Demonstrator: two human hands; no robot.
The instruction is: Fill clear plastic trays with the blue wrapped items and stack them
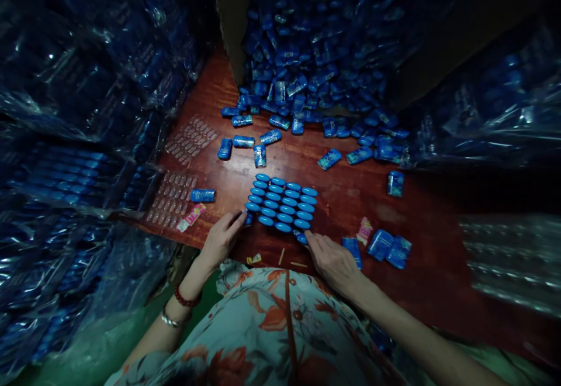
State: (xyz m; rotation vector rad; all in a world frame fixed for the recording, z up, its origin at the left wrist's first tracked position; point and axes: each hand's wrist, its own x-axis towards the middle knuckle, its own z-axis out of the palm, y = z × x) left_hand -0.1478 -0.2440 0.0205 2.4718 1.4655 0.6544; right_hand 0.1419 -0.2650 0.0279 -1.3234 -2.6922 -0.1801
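A clear tray filled with rows of upright blue containers [281,203] sits on the red-brown wooden table [350,199] in front of me. My left hand [221,238] touches the tray's near left corner with its fingertips. At the tray's near right corner, my right hand [329,257] rests with its fingers on a blue container [300,236]. Whether that hand grips it is not clear.
A cardboard box [230,11] at the back spills a heap of loose blue containers [307,82] onto the table. Empty clear blister trays [179,181] lie at the left. Bags of packed blue containers [65,169] surround the table. A few containers [388,248] lie at my right.
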